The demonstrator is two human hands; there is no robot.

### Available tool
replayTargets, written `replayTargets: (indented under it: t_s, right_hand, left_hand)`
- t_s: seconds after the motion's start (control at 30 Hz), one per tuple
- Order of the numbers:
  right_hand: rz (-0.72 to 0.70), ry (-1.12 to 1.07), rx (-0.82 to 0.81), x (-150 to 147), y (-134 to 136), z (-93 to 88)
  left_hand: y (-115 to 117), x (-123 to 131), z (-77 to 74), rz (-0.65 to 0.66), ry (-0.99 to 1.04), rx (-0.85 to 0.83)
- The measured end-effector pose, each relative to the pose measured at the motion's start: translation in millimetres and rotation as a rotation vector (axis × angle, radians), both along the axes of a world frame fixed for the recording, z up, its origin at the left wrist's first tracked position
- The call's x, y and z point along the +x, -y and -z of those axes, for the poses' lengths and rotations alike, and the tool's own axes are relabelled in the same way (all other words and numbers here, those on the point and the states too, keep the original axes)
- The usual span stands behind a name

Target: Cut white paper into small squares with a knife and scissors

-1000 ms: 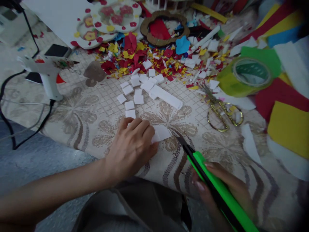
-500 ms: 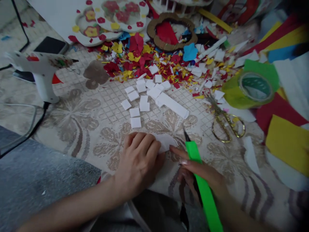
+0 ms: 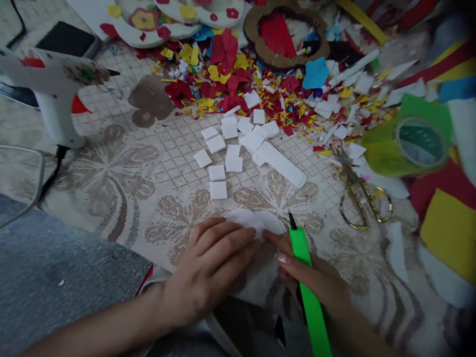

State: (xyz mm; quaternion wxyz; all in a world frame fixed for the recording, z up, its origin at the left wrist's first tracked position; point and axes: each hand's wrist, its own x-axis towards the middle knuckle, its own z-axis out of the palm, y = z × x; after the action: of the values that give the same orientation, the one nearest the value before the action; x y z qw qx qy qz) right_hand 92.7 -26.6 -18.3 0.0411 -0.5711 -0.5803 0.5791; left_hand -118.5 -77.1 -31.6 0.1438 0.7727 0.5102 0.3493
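The left hand [image 3: 211,263] lies flat, fingers pressed together, bearing down on the white foam piece [image 3: 256,220], which rests on the patterned cloth [image 3: 122,183]. The piece sits at 1 o'clock from that hand. The right hand [image 3: 316,277] is wrapped around the green utility knife [image 3: 307,282], blade tip just beside the piece's right edge. White squares [image 3: 217,172] lie at 12 o'clock, a white strip [image 3: 284,166] at 1 o'clock. Scissors [image 3: 362,198] and a tape roll [image 3: 409,146] lie at 2 o'clock. A glue gun [image 3: 52,84] stands at 10 o'clock; paper scraps [image 3: 223,84] lie farthest out.
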Motion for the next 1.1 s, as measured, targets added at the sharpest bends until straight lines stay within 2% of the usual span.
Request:
replayTargets:
  t_s: [0.1,0.2,0.57,0.87,1.1]
  right_hand:
    - [0.022,0.019,-0.077,-1,-1,-1.2]
    - [0.043,-0.007,-0.066,1,0,-0.4]
    - [0.022,-0.04,-0.114,8,3,5.8]
    - [-0.08,0.014,0.013,9,4,4.7]
    - [-0.04,0.028,-0.095,3,-1,-3.6]
  left_hand:
    - [4,-5,-0.7,0.106,-0.143,0.02]
    - [4,-6,-0.4,0.123,-0.202,0.043]
    - [1,-7,1.6,0.153,-0.173,0.036]
    - [0,-6,1.2,0.132,-0.156,0.033]
    - [0,-7,-0.1,0.137,-0.155,0.026]
